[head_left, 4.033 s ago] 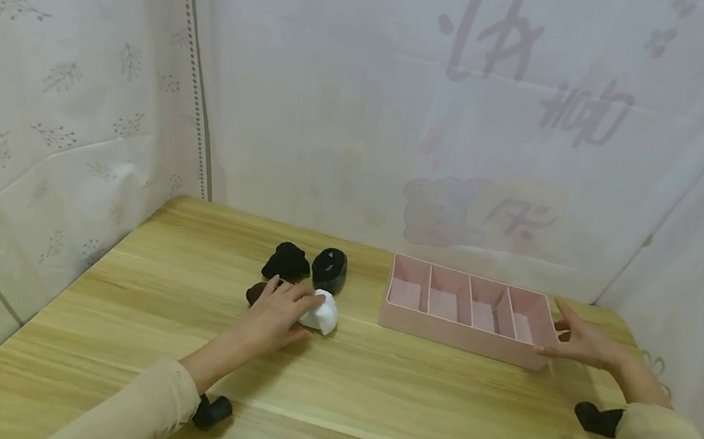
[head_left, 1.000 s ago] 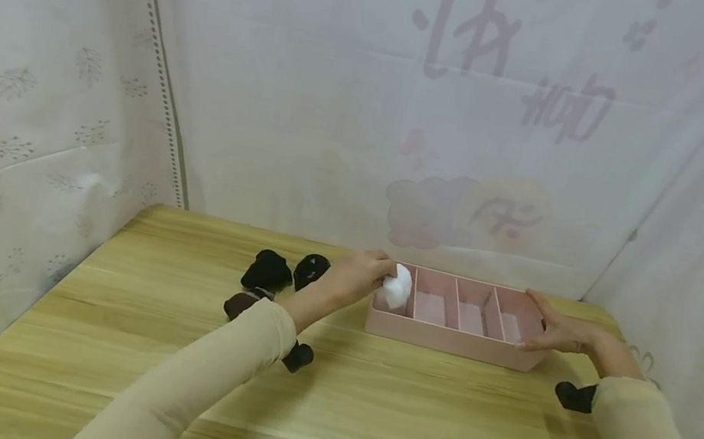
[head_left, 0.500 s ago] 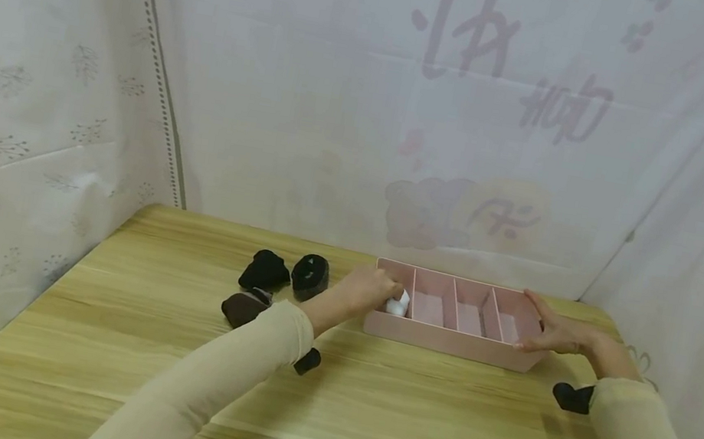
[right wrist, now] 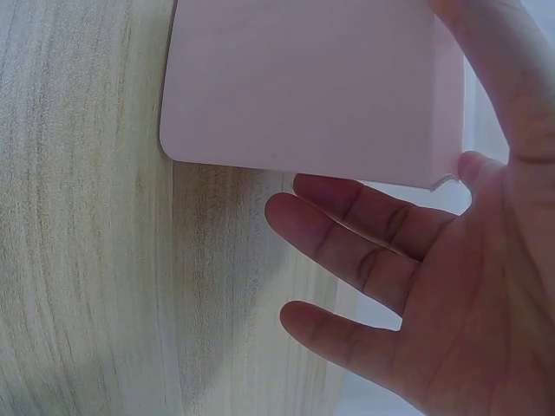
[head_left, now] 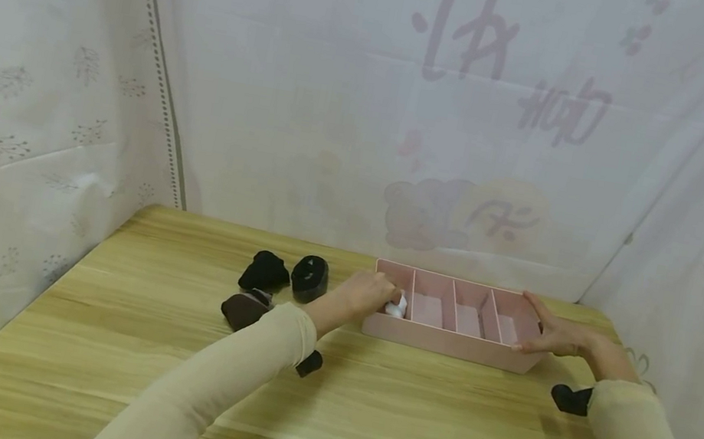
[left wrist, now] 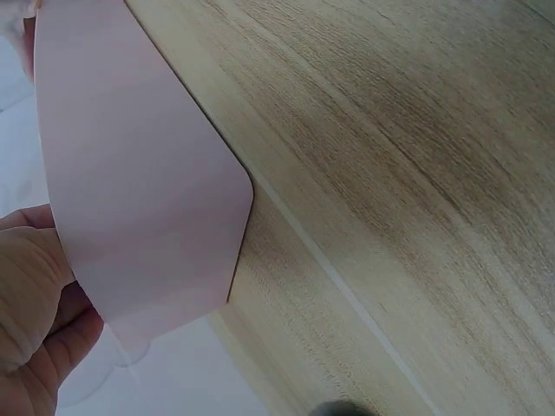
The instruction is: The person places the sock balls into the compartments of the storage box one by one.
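My left hand (head_left: 368, 292) reaches into the leftmost compartment of a pink divided box (head_left: 443, 341), its fingers curled on a white balled-up sock (head_left: 396, 307). In the left wrist view, that hand (left wrist: 30, 303) is at the rim and the box wall (left wrist: 143, 182) hides the sock. At the box's right end my right hand (head_left: 556, 335) holds it between thumb and forefinger, thumb at the front corner. The right wrist view shows the other fingers of this hand (right wrist: 460, 277) spread loosely beside the box end (right wrist: 303, 87).
Left of the box lie a black balled-up sock (head_left: 264, 272), a dark grey one (head_left: 310, 278) and a brown one (head_left: 242, 308), the last partly behind the left sleeve (head_left: 228, 377). All rest on a wooden table (head_left: 401, 430). A patterned white curtain (head_left: 318, 89) hangs behind.
My left hand has taken the white sock from the group on the table, carried it right and lowered it into the leftmost compartment. My right hand stays at the box's end.
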`<state>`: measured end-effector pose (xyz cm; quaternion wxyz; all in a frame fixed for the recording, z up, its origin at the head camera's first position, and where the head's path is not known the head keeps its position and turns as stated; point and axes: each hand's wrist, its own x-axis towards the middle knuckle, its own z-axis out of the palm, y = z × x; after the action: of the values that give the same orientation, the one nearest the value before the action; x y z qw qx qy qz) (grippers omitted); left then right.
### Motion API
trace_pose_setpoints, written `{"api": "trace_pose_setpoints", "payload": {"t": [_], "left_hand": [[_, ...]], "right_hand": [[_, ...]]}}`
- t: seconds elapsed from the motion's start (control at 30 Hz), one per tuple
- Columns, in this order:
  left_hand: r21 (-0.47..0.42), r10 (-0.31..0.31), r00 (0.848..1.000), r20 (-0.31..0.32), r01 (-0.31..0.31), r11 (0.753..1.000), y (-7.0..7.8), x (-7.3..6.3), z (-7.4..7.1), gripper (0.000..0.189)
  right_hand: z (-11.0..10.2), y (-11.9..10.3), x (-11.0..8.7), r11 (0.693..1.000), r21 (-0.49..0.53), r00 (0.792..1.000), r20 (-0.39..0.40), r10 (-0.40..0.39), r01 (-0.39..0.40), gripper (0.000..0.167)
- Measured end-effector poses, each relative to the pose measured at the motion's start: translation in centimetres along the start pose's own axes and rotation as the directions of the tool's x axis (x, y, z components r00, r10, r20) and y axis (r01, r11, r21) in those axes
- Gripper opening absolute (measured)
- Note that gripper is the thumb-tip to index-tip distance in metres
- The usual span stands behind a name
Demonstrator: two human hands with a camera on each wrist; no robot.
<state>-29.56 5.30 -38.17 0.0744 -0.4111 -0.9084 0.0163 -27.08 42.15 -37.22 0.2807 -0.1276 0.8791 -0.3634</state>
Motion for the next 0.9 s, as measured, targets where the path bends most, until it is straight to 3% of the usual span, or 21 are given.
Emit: {"api": "trace_pose_setpoints", "payload": {"t": [0.3,0.43,0.5,0.6,0.7,0.9], "left_hand": [[-0.017,0.019,1.000,-0.005,-0.019,1.000,-0.1,-0.3,-0.2,0.019],[-0.157,0.005,0.999,-0.040,-0.011,0.987,-0.6,-1.2,-0.5,0.030],[-0.284,-0.015,0.997,-0.074,-0.007,0.959,-0.9,-1.8,-0.7,0.033],[-0.444,-0.043,0.991,-0.128,-0.018,0.896,-1.3,-2.7,-0.9,0.038],[-0.534,-0.062,0.982,-0.177,-0.043,0.844,-1.4,-3.8,-1.2,0.040],[-0.577,-0.109,0.963,-0.246,-0.055,0.815,-1.4,-6.1,-1.5,0.047]], "right_hand": [[0.0,0.2,0.2,1.000,0.014,1.000,0.004,0.003,-0.004,0.120],[-0.1,0.3,0.1,1.000,0.017,1.000,0.013,0.010,-0.011,0.120],[-0.1,0.3,0.1,1.000,0.017,1.000,0.016,0.013,-0.013,0.119],[-0.1,0.3,0.1,1.000,0.011,1.000,0.016,0.018,-0.018,0.120],[-0.1,0.4,0.1,1.000,0.007,1.000,0.016,0.019,-0.019,0.120],[-0.1,0.4,0.0,1.000,-0.016,1.000,0.008,-0.007,0.007,0.118]]}}
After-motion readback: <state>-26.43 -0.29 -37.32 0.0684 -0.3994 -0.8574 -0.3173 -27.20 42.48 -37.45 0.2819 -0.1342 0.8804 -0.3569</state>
